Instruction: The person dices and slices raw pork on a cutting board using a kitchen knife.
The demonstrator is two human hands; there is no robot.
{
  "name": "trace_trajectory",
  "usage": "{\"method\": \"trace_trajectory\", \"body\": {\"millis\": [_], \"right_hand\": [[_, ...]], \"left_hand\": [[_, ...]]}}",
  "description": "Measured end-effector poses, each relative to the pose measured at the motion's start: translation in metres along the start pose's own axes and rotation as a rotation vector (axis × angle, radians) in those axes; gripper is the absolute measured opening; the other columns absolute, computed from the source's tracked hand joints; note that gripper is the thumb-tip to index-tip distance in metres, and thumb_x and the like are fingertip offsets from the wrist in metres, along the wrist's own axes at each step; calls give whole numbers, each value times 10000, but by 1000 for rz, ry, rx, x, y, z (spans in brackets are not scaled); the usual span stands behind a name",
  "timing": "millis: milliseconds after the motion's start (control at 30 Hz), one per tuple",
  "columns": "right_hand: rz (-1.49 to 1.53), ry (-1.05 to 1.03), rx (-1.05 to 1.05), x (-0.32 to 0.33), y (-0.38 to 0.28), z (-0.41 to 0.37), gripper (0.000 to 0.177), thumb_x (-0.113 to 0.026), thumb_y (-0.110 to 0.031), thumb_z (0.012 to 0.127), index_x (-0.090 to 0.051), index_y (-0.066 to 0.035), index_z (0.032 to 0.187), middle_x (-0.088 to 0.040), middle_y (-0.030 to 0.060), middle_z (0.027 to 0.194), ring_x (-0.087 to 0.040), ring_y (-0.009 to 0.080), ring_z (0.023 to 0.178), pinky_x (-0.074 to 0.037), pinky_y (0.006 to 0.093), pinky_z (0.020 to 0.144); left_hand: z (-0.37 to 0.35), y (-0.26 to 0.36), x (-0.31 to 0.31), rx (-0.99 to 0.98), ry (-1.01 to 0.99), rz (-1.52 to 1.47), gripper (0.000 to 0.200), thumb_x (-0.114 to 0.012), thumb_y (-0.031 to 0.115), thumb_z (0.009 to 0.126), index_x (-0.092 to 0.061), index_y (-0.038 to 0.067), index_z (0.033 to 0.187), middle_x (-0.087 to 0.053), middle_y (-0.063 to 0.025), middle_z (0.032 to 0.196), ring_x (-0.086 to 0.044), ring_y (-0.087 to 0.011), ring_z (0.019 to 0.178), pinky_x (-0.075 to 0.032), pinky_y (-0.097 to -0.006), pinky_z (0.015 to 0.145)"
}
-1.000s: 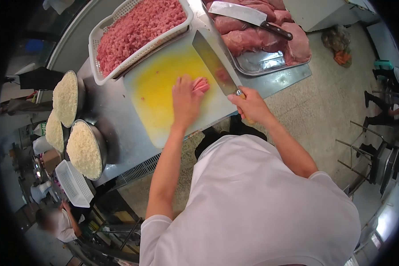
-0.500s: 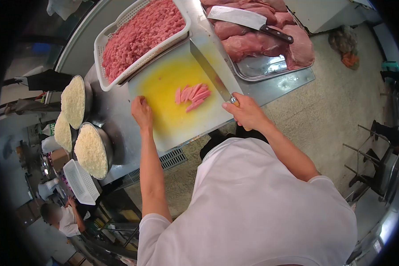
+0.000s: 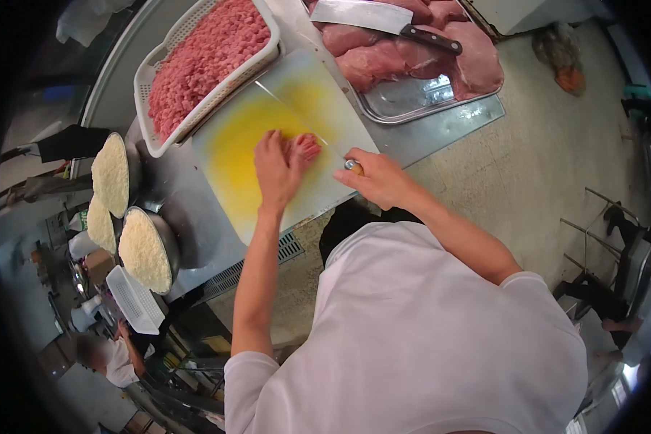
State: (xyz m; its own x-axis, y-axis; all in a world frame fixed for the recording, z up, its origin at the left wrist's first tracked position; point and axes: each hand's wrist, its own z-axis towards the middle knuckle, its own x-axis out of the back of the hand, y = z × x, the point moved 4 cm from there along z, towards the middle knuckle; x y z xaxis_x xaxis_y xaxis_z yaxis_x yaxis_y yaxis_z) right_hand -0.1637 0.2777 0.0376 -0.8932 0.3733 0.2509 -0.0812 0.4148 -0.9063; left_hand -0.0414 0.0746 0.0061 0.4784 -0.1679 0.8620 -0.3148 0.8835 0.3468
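Note:
My right hand (image 3: 372,176) is closed round the handle of a long knife (image 3: 296,114), whose thin blade stands edge-on over the cutting board and points up and to the left. My left hand (image 3: 278,168) is bent round a small bunch of pink meat strips (image 3: 307,147), which shows at its right side, just left of the blade. Its fingertips touch the meat, and part of the bunch is hidden under the hand. Beneath both lies a white cutting board (image 3: 228,184) with a yellow stained middle.
A white basket (image 3: 146,108) of diced meat adjoins the board's upper left. A metal tray (image 3: 405,108) at upper right holds large meat pieces and a cleaver (image 3: 362,14). Bowls of white crumbs (image 3: 145,249) stand left. Another person (image 3: 119,362) is at lower left.
My left hand has moved right from the board's left edge onto the meat strips, which are now gathered together. The knife has turned edge-on and lies closer to them. The view has shifted slightly.

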Motion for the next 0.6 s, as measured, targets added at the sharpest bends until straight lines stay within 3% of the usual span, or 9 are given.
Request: {"method": "trace_trajectory", "body": {"millis": [33, 100, 167, 267, 400, 467, 533, 600], "right_hand": [[97, -70, -98, -1, -1, -2, 556, -651, -413, 991, -611, 70, 1263, -681, 165, 732, -662, 261, 593, -531, 403, 607], [119, -86, -175, -1, 1, -1, 589, -642, -433, 993, -599, 69, 1296, -687, 172, 743, -665, 269, 601, -536, 407, 621], [144, -93, -247, -8, 1, -2, 622, -634, -454, 995, -587, 69, 1330, -693, 178, 753, -668, 277, 609, -540, 412, 634], [-28, -1, -141, -13, -10, -2, 669, -625, -487, 994, -565, 72, 1357, -705, 184, 788, -685, 299, 641, -548, 426, 664], [21, -62, -299, -25, -8, -8, 635, -620, -503, 987, -637, 73, 1254, -724, 237, 895, -705, 381, 818, -545, 459, 767], [-102, 85, -142, -17, -10, -3, 593, -625, -487, 987, -673, 77, 1163, -705, 230, 846, -696, 358, 804, -537, 445, 747], [-89, 66, -198, -11, -30, -18, 551, -623, -460, 995, -679, 78, 1096, -679, 214, 799, -670, 335, 750, -515, 443, 710], [-164, 95, -69, -11, -35, -34, 442, -617, -389, 1029, -673, 21, 1186, -519, 65, 621, -487, 138, 554, -420, 340, 549]], "left_hand": [[-5, 11, -3, 1, -5, -7, 478, -681, 279, 949, -602, -26, 1307, -610, -236, 1286, -557, -396, 1197, -426, -481, 1022], [-14, 25, -10, -70, -119, 143, 684, -675, 352, 956, -440, -31, 1472, -492, -215, 1434, -450, -407, 1297, -320, -516, 1114], [-19, 20, -16, 14, -118, 139, 681, -662, 352, 965, -431, -23, 1485, -482, -208, 1439, -437, -397, 1306, -299, -517, 1123], [-25, 21, -21, 109, -58, 135, 644, -629, 351, 983, -438, -1, 1487, -477, -197, 1427, -431, -386, 1300, -289, -519, 1115], [-22, 19, -26, 175, -21, 169, 530, -560, 354, 1023, -497, 40, 1445, -502, -179, 1354, -454, -368, 1237, -313, -517, 1057], [-21, 19, -25, 179, -8, 141, 493, -554, 353, 1026, -525, 49, 1413, -517, -177, 1325, -467, -366, 1213, -330, -518, 1024], [-14, 20, -18, 175, 10, 109, 458, -548, 353, 1030, -553, 58, 1380, -532, -174, 1296, -480, -364, 1189, -347, -519, 990], [-13, 17, -9, 167, -42, 68, 386, -576, 326, 1015, -599, 63, 1296, -575, -169, 1223, -515, -359, 1149, -389, -504, 920]]}}
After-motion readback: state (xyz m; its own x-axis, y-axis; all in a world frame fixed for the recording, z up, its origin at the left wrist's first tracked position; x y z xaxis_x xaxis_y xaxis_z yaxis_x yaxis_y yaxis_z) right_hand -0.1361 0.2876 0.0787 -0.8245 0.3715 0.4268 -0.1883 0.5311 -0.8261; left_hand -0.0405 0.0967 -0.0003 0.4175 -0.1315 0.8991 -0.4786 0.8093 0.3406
